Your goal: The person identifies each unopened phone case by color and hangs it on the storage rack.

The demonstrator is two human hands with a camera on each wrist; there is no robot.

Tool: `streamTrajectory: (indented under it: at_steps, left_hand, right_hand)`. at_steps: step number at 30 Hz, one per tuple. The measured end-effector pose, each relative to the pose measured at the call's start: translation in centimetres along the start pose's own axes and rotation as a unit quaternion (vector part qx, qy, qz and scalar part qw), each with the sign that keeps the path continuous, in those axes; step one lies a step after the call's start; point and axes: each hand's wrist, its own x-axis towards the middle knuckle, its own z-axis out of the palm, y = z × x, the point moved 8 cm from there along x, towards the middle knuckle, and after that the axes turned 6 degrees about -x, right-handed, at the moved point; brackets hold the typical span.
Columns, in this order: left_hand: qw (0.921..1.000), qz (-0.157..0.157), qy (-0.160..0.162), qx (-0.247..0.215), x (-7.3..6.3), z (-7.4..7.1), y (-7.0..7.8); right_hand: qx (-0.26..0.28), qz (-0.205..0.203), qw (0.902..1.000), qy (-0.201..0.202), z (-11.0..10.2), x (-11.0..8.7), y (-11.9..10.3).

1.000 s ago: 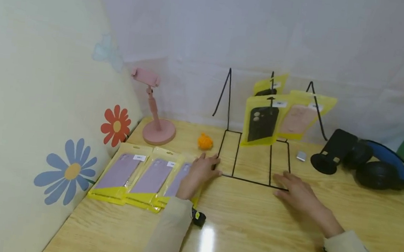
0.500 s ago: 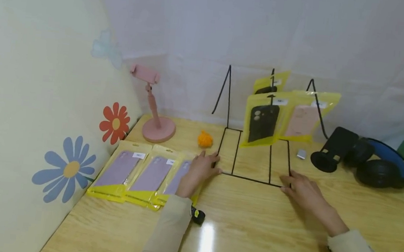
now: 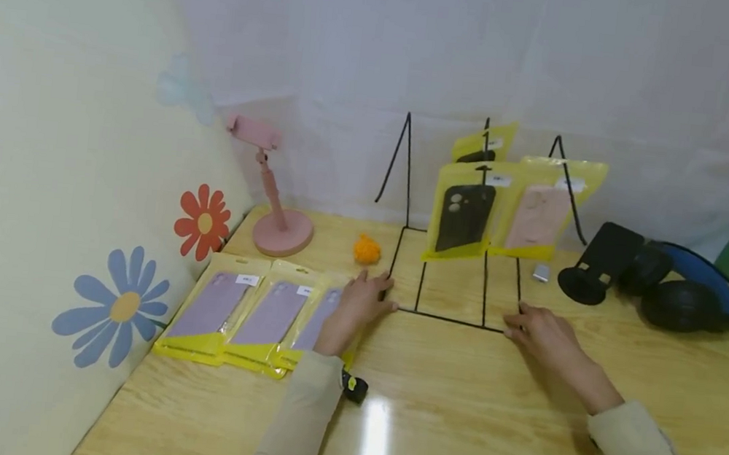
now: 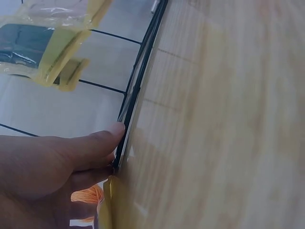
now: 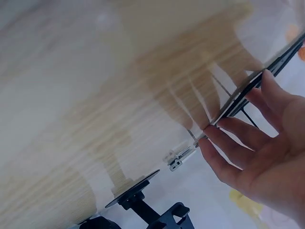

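Observation:
A black wire display rack [image 3: 448, 319] stands on the wooden table, its hooks rising at the back. My left hand [image 3: 358, 309] pinches its front left corner, thumb [image 4: 107, 136] on the wire in the left wrist view. At the front right corner my right hand [image 3: 548, 339] holds the frame between thumb and fingers; the right wrist view shows its fingertips [image 5: 207, 143] along the base wire. From the hooks hang a bagged black phone case [image 3: 466, 217], a bagged pink phone case [image 3: 539, 216] and a partly hidden black one [image 3: 479, 156] behind.
Several bagged purple phone cases [image 3: 212, 306] lie by my left forearm. A pink phone stand [image 3: 283, 233] and an orange ball-like item [image 3: 367, 250] stand behind them. Right of the rack are a small silver item [image 3: 541, 273], a black stand [image 3: 605, 258] and headphones [image 3: 683, 306].
My right hand has shifted slightly right and closed in on the rack's front right corner. The pink case's bag has swung to face more forward. The left hand stays at its corner.

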Motion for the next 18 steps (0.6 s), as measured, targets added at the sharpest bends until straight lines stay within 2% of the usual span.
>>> streamTrajectory:
  at_steps: [3, 5, 8, 11, 14, 17, 18]
  left_hand:
    - [0.9998, 0.005, 0.013, 0.011, 0.1, 0.0, 0.4]
    - [0.9996, 0.008, 0.018, 0.021, -0.3, -0.6, 0.6]
    - [0.9987, 0.031, 0.026, 0.03, -1.6, -1.9, 1.1]
    - [0.9973, 0.052, 0.035, 0.039, -3.6, -3.9, 0.6]
    - [0.995, 0.054, 0.058, 0.061, -5.4, -6.3, -1.4]
    - [0.9935, 0.019, 0.079, 0.08, -6.8, -8.5, -4.9]
    - [0.9932, -0.003, 0.083, 0.081, -7.2, -9.1, -6.3]
  right_hand:
    - [-0.008, -0.002, 1.0, -0.004, 0.0, -0.1, 0.1]
    - [-0.005, -0.004, 0.9999, -0.009, 0.2, 0.1, -0.2]
    - [0.004, -0.003, 0.9999, -0.015, 0.5, 0.2, -0.5]
    - [0.007, 0.002, 0.9999, -0.014, 0.6, 0.3, -0.5]
    - [0.003, 0.005, 0.9999, -0.01, 0.3, 0.3, -0.3]
    - [0.008, 0.01, 0.9998, -0.013, 0.2, 0.1, 0.0]
    - [0.011, 0.011, 0.9997, -0.016, 0.2, 0.0, 0.1]
